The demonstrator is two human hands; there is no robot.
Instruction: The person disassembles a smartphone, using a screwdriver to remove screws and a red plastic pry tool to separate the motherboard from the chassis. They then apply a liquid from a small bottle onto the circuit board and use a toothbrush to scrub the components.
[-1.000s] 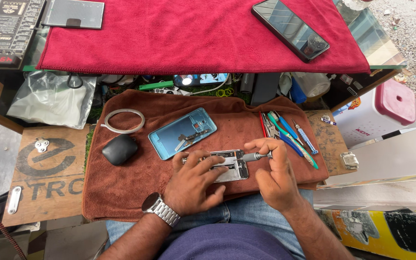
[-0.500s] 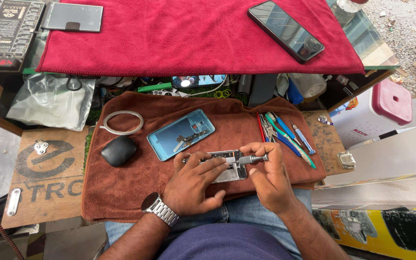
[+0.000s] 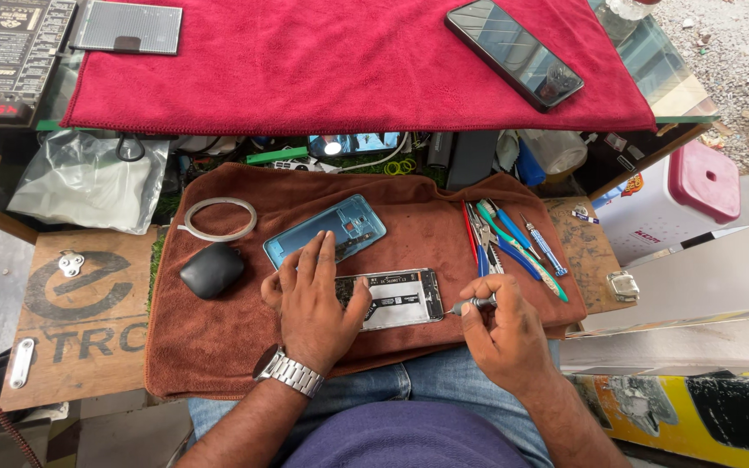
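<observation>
On the brown towel over the bench, an opened phone body with a white inner plate lies long axis left to right.

The left hand presses flat, grasping nothing, on the phone's left end; the right hand, just right of it, pinches a slim metal screwdriver whose tip points left at the phone's right edge. A blue back cover rests just beyond the phone.

Cloth: opened phone centre; back cover behind; case, tape ring left; tools right.
</observation>
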